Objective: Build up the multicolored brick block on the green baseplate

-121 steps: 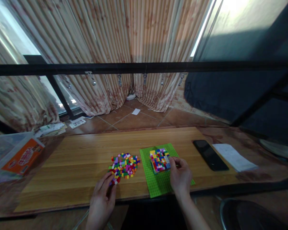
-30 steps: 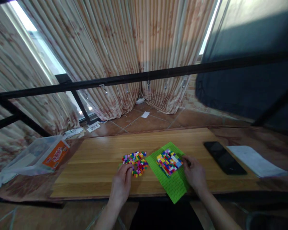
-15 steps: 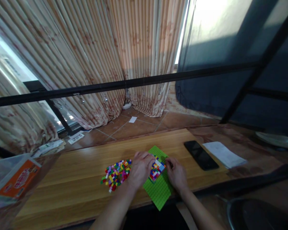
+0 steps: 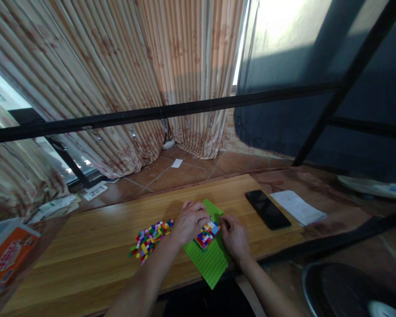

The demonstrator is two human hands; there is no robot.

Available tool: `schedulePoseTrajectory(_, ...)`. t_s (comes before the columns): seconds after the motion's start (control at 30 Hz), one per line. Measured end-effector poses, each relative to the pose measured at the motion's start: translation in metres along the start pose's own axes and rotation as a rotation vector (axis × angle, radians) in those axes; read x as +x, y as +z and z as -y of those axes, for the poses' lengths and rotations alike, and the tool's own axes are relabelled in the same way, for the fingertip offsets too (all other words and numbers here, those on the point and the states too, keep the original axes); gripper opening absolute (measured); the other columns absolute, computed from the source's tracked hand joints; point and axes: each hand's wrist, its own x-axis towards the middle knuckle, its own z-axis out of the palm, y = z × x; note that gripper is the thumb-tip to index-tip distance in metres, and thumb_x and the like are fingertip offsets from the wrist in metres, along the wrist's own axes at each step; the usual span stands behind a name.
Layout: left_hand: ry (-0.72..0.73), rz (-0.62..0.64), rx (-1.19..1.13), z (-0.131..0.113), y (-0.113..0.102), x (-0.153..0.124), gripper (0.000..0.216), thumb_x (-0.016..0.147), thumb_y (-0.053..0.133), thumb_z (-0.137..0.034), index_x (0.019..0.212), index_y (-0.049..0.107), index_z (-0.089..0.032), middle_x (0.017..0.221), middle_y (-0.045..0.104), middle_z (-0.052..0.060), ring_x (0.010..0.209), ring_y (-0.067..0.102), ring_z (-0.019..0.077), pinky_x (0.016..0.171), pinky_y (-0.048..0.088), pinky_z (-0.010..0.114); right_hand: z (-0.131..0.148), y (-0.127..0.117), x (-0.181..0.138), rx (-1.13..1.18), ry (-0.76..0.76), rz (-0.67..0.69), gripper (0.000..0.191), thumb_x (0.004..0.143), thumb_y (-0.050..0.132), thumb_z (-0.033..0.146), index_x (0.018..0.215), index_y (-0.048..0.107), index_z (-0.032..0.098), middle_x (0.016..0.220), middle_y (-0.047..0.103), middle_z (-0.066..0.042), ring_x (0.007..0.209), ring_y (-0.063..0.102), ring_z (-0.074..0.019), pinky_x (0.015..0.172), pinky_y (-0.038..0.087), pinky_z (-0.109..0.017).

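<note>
A flat, many-coloured block of small toy bricks [image 4: 208, 234] sits on a green studded baseplate [image 4: 208, 263], which lies at a slant at the table's front edge. My left hand [image 4: 189, 223] is at the block's far left side, its fingers bent down over the edge. Whatever is under those fingertips is hidden. On the opposite side, my right hand [image 4: 236, 237] has thumb and forefinger pinched close to the block's right corner; anything between them is too small to make out. Loose toy bricks [image 4: 151, 239] lie heaped left of my left hand.
A black phone [image 4: 268, 209] and white paper [image 4: 297, 207] lie to the right. At far left stands a clear plastic box [image 4: 9, 255] with an orange label. The wooden table [image 4: 86, 255] bears the bricks. A black rail [image 4: 125, 116] crosses before the curtains.
The view has shifted slightly, so the table's contents appear further left. My left hand has drawn back a little, showing more of the brick block. My right hand stays at its right corner.
</note>
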Motion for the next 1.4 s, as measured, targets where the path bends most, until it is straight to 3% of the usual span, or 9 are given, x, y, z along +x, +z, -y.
schedulePoseTrajectory(0.2, -0.016, 0.016, -0.093, 0.008, -0.001, 0.009, 0.009, 0.081, 0.062, -0.028, 0.085, 0.069, -0.024, 0.101, 0.063, 0.002, 0.1, 0.056, 0.0172, 0.097, 0.034, 0.038, -0.002, 0.001, 0.0, 0.015, -0.001, 0.0, 0.023, 0.085, 0.043, 0.026, 0.086, 0.064, 0.019, 0.085, 0.066, -0.006, 0.076, 0.06, -0.0176, 0.07, 0.042, -0.028)
schedulePoseTrajectory(0.43, -0.119, 0.058, -0.285, 0.011, 0.003, 0.012, 0.017, 0.078, 0.063, -0.026, 0.093, 0.071, -0.023, 0.11, 0.065, 0.005, 0.105, 0.058, 0.0191, 0.095, 0.041, 0.035, -0.001, 0.0, 0.0, -0.004, -0.006, 0.017, 0.024, 0.085, 0.042, 0.025, 0.086, 0.065, 0.019, 0.085, 0.066, -0.007, 0.077, 0.06, -0.0181, 0.07, 0.042, -0.028)
schedulePoseTrajectory(0.57, -0.187, 0.143, -0.41, 0.015, 0.006, 0.018, 0.019, 0.075, 0.062, -0.023, 0.09, 0.072, -0.02, 0.102, 0.069, 0.004, 0.095, 0.061, 0.0176, 0.089, 0.045, 0.03, -0.001, -0.001, 0.0, -0.015, -0.004, 0.013, 0.025, 0.085, 0.042, 0.027, 0.087, 0.065, 0.019, 0.086, 0.066, -0.007, 0.077, 0.06, -0.0181, 0.069, 0.042, -0.028)
schedulePoseTrajectory(0.73, -0.303, 0.284, -0.432, 0.022, 0.007, 0.027, 0.022, 0.07, 0.063, -0.025, 0.088, 0.073, -0.018, 0.084, 0.071, 0.001, 0.075, 0.061, 0.0152, 0.07, 0.046, 0.025, -0.003, 0.001, -0.001, -0.023, -0.003, 0.009, 0.025, 0.085, 0.041, 0.028, 0.086, 0.065, 0.019, 0.085, 0.066, -0.007, 0.076, 0.059, -0.0177, 0.07, 0.042, -0.028)
schedulePoseTrajectory(0.87, -0.332, 0.32, -0.458, 0.024, 0.008, 0.031, 0.026, 0.069, 0.064, -0.025, 0.09, 0.073, -0.015, 0.077, 0.07, 0.001, 0.065, 0.057, 0.012, 0.061, 0.043, 0.022, -0.005, 0.002, -0.001, -0.029, -0.007, 0.013, 0.026, 0.085, 0.041, 0.029, 0.087, 0.065, 0.018, 0.087, 0.066, -0.007, 0.077, 0.059, -0.0177, 0.069, 0.042, -0.028)
schedulePoseTrajectory(1.03, -0.299, 0.29, -0.458, 0.021, 0.008, 0.028, 0.024, 0.069, 0.064, -0.022, 0.089, 0.073, -0.015, 0.082, 0.072, 0.002, 0.071, 0.06, 0.0136, 0.066, 0.045, 0.023, -0.004, 0.001, -0.001, -0.048, -0.019, 0.01, 0.026, 0.086, 0.041, 0.029, 0.087, 0.064, 0.017, 0.086, 0.066, -0.007, 0.076, 0.059, -0.0177, 0.069, 0.041, -0.028)
schedulePoseTrajectory(1.17, -0.283, 0.222, -0.458, 0.016, 0.008, 0.018, 0.027, 0.073, 0.061, -0.022, 0.097, 0.072, -0.018, 0.098, 0.072, 0.003, 0.087, 0.062, 0.0166, 0.08, 0.046, 0.026, -0.002, 0.0, 0.0, -0.065, -0.034, 0.014, 0.026, 0.085, 0.041, 0.028, 0.087, 0.065, 0.018, 0.084, 0.065, -0.007, 0.076, 0.059, -0.0175, 0.068, 0.041, -0.028)
schedulePoseTrajectory(1.3, -0.361, 0.071, -0.528, 0.014, 0.008, 0.01, 0.034, 0.079, 0.053, -0.022, 0.109, 0.067, -0.019, 0.107, 0.07, 0.004, 0.096, 0.062, 0.0173, 0.088, 0.046, 0.03, -0.002, 0.0, 0.0, -0.085, -0.037, 0.022, 0.026, 0.085, 0.04, 0.027, 0.086, 0.065, 0.019, 0.083, 0.065, -0.006, 0.075, 0.058, -0.0171, 0.067, 0.041, -0.027)
schedulePoseTrajectory(1.4, -0.394, 0.039, -0.551, 0.014, 0.008, 0.011, 0.034, 0.082, 0.049, -0.023, 0.111, 0.066, -0.018, 0.104, 0.07, 0.004, 0.094, 0.062, 0.0164, 0.086, 0.047, 0.03, -0.002, 0.0, 0.0, -0.093, -0.04, 0.023, 0.026, 0.085, 0.04, 0.027, 0.086, 0.064, 0.019, 0.083, 0.065, -0.006, 0.075, 0.058, -0.0171, 0.066, 0.04, -0.027)
